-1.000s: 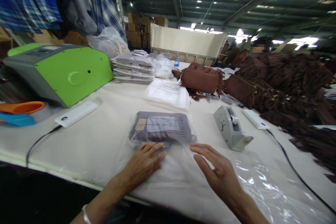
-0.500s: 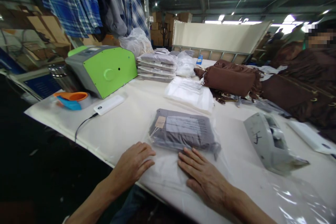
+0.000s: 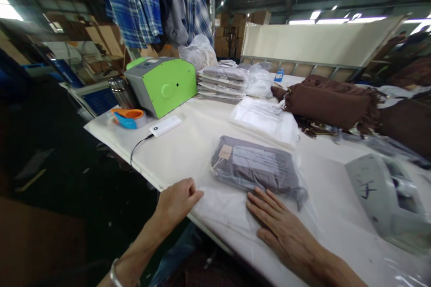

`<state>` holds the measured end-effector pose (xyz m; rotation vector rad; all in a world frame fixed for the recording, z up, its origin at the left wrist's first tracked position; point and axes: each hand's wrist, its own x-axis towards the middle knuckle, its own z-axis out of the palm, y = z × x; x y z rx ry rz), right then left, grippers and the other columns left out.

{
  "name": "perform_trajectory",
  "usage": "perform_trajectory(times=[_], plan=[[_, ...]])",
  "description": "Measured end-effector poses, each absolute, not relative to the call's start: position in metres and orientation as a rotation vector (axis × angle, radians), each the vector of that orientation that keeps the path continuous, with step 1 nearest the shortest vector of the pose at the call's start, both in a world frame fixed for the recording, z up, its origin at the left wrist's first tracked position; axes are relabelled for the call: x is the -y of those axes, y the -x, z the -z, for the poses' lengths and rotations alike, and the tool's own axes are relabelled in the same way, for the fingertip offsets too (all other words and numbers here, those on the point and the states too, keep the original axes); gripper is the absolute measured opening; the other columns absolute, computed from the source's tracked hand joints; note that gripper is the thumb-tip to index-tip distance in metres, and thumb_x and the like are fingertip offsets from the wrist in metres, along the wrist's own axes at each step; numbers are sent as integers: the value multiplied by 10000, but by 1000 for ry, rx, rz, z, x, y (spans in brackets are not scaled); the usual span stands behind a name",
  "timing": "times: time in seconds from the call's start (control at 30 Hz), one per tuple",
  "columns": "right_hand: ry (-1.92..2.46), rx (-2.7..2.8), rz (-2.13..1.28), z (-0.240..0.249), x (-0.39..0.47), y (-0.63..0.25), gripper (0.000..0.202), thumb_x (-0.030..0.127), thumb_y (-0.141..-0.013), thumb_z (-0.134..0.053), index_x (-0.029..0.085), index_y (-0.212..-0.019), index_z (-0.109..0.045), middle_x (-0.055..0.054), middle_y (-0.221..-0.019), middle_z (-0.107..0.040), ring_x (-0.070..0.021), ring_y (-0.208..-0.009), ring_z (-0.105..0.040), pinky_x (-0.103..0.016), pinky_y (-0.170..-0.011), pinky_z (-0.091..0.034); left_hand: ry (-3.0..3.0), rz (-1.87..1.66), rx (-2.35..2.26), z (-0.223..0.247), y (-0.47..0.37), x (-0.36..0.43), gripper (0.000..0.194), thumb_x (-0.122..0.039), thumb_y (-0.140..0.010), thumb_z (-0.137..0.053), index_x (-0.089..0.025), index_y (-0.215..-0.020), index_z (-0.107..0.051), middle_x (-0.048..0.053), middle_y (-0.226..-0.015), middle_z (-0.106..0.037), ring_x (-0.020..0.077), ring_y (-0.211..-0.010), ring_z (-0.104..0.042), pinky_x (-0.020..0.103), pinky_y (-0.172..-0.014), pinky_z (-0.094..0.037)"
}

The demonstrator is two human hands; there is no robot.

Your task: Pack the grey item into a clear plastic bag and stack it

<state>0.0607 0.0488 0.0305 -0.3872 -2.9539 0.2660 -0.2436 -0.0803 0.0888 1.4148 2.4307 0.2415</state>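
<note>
A folded grey garment lies in a clear plastic bag on the table, a tan tag with a white string near its left end and a printed pale label on top. The bag's loose clear flap spreads toward me over the table's near edge. My left hand is closed at the flap's left corner, thumb against curled fingers, seemingly pinching the film. Flat on the flap, fingers stretched, my right hand touches the near side of the bagged garment with its fingertips.
A grey tape dispenser stands at right. Behind lie white bags, a stack of bagged garments and brown fringed fabric. At left are a green machine, a steel flask, an orange-and-blue tape roll and a white corded device.
The view has swung left, so the table's things sit farther right. My left hand's fingers have gone from lying stretched to curled closed. My right hand stays flat on the flap.
</note>
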Motion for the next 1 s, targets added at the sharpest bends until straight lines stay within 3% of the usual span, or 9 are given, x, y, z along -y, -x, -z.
perform_trajectory(times=[0.1,0.23,0.33,0.47,0.53,0.6,0.7,0.87,1.0], plan=[[362,2963,-239,-32,-49,-62,618,432,-978,-478,298,-1519,-209,28,-1570,-220,-207,-1463,-107,-410,-1220,-12,-1344,-524,-2316,-87,237,82,151,-285,-825,-505,-200,-704,-477,-19,-675,-562,160,-661,-588,255,-569,-347],[354,2960,-266,-34,-48,-62,636,448,-967,-496,291,-1517,-219,20,-1570,-222,-218,-1464,-92,-417,-1218,-4,-967,-948,-1885,-81,231,88,266,-350,-798,-471,-206,-1014,-414,-51,-665,-539,164,-518,-601,231,-426,-411],[361,2946,-328,-34,-48,-61,630,447,-963,-505,300,-1511,-232,10,-1564,-240,-228,-1459,-129,-440,-1217,-41,-872,-1026,-1750,-68,232,99,422,-331,-749,-478,-196,-1127,-348,-57,-643,-569,144,-440,-561,207,-377,-395],[344,2924,-360,-32,-49,-61,618,439,-966,-500,305,-1508,-236,5,-1556,-265,-236,-1455,-153,-469,-1214,-77,-898,-997,-1803,-56,245,121,306,-296,-777,-429,-196,-1062,-379,-29,-686,-610,120,-425,-517,202,-380,-378],[345,2931,-362,-31,-49,-61,616,434,-970,-495,302,-1510,-230,2,-1557,-264,-243,-1456,-145,-481,-1212,-91,-1072,-985,-1987,-60,250,126,271,-275,-824,-408,-198,-1083,-414,-2,-773,-638,139,-518,-570,247,-475,-462],[352,2945,-356,-33,-48,-61,615,437,-974,-486,295,-1513,-225,-4,-1562,-254,-251,-1458,-130,-497,-1208,-104,-1425,-1000,-2096,-70,249,120,294,-246,-868,-395,-207,-1152,-461,54,-1012,-653,182,-807,-644,325,-732,-534],[356,2946,-356,-39,-46,-62,592,433,-982,-464,270,-1509,-251,-27,-1558,-272,-260,-1459,-124,-526,-1198,-127,-1920,-954,-1829,-86,235,92,344,-212,-933,-390,-249,-1262,-482,53,-1263,-572,193,-1147,-546,342,-995,-442],[357,2911,-335,-51,-41,-62,556,450,-974,-467,206,-1462,-363,-77,-1536,-333,-279,-1446,-179,-547,-1167,-217,-2295,-747,-1384,-75,201,33,279,-135,-931,-445,-218,-1167,-569,46,-1112,-624,195,-1061,-550,348,-974,-437],[561,2701,-332,-48,-42,-63,389,388,-976,-465,179,-1296,-539,-123,-1346,-555,-279,-1272,-454,-506,-1034,-417,-2336,-697,-1482,-52,195,15,300,-57,-871,-466,-197,-1104,-594,59,-1053,-601,211,-1003,-539,364,-916,-452]])
